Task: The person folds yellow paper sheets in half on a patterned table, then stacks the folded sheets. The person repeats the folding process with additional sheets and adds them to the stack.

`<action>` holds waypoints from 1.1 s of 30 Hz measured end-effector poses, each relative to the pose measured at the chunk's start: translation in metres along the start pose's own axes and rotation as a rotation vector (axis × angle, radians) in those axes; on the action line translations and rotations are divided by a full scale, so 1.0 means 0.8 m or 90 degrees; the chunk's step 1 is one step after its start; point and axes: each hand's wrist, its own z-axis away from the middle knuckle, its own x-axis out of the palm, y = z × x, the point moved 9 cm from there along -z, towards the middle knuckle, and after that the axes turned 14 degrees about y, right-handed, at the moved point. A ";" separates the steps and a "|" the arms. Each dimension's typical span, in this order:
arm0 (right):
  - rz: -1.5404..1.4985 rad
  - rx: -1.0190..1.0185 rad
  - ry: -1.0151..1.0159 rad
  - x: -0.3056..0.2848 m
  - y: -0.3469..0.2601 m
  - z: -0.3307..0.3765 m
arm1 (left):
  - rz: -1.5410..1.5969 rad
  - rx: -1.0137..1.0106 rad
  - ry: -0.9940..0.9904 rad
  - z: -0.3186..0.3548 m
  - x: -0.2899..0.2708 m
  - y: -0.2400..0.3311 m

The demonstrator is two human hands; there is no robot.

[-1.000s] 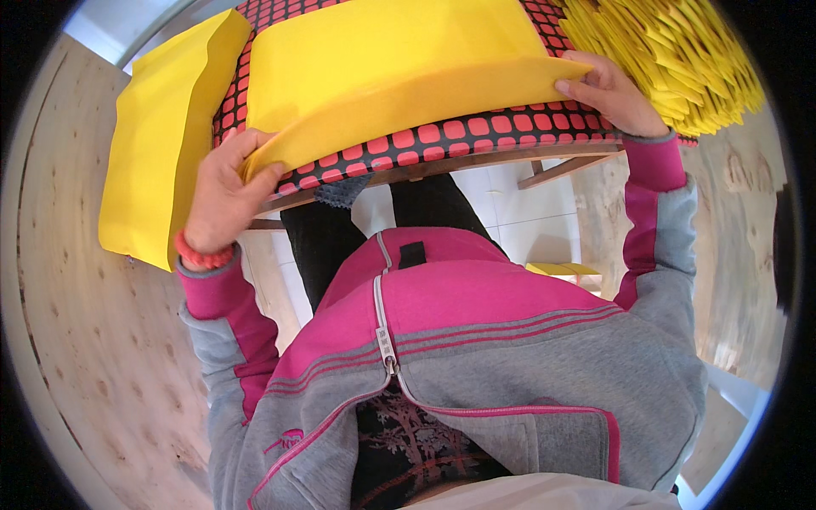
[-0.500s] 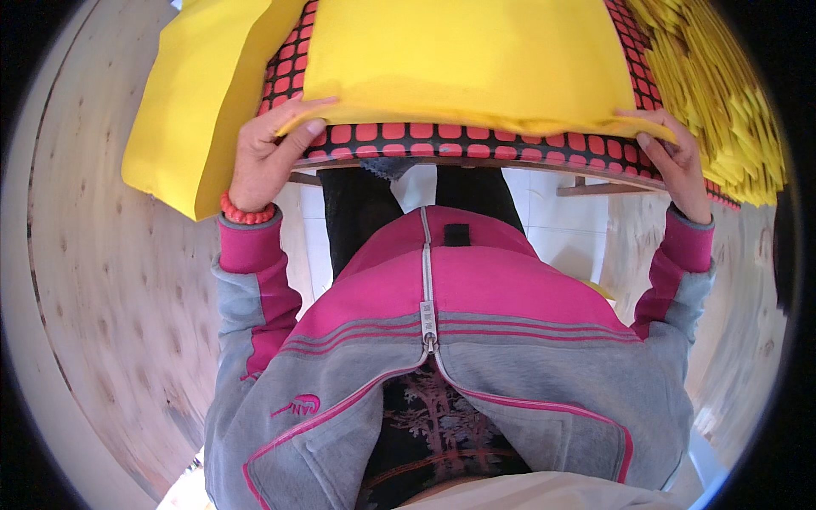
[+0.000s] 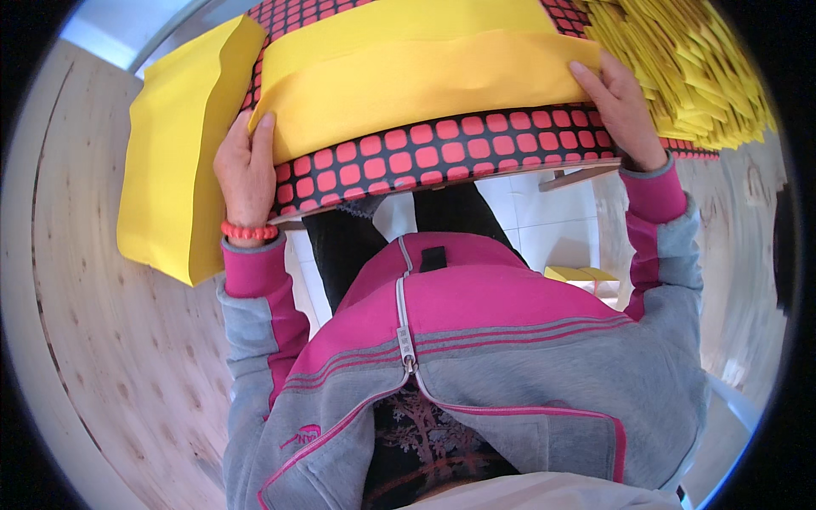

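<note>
A yellow sheet (image 3: 425, 89), paper or thin fabric, lies across a table with a red-and-black checked cover (image 3: 408, 157). Its near part is turned up and over in a wide fold. My left hand (image 3: 246, 161), with a red bead bracelet at the wrist, pinches the fold's left corner between thumb and fingers. At the right end of the same fold, my right hand (image 3: 619, 102) grips the corner, its thumb on top. Some fingertips of both hands are hidden by the sheet.
A yellow stack of sheets (image 3: 183, 153) hangs over the table's left edge. To the right is a thick pile of folded yellow pieces (image 3: 688, 76). Below, beside my legs, a yellow item (image 3: 582, 274) shows near the tiled floor.
Both hands have lifted the sheet's near edge and carried it away from me, turning it over into a broad fold. The head view has also shifted and tilted.
</note>
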 end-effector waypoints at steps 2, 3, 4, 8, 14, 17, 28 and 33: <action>0.073 -0.014 0.032 -0.001 0.006 -0.005 | -0.018 0.035 0.013 0.000 0.002 0.006; 0.112 -0.024 0.040 0.000 0.007 -0.006 | -0.036 0.048 0.022 0.001 0.002 0.008; 0.113 -0.072 0.090 -0.002 0.000 -0.008 | -0.050 0.056 0.021 0.001 0.005 0.008; 0.280 -0.057 0.080 0.003 0.004 -0.006 | -0.140 0.115 0.041 0.003 0.012 0.011; 0.249 -0.067 0.112 0.004 -0.004 -0.007 | -0.201 0.127 0.066 0.007 0.012 0.008; 0.299 -0.048 0.137 0.002 -0.002 -0.006 | -0.183 0.088 0.085 0.009 0.008 0.003; 0.286 -0.025 0.144 0.002 -0.004 -0.001 | -0.222 0.018 0.077 0.007 0.008 -0.007; 0.312 -0.003 0.142 0.002 0.004 -0.001 | -0.240 0.065 0.090 0.007 0.005 -0.003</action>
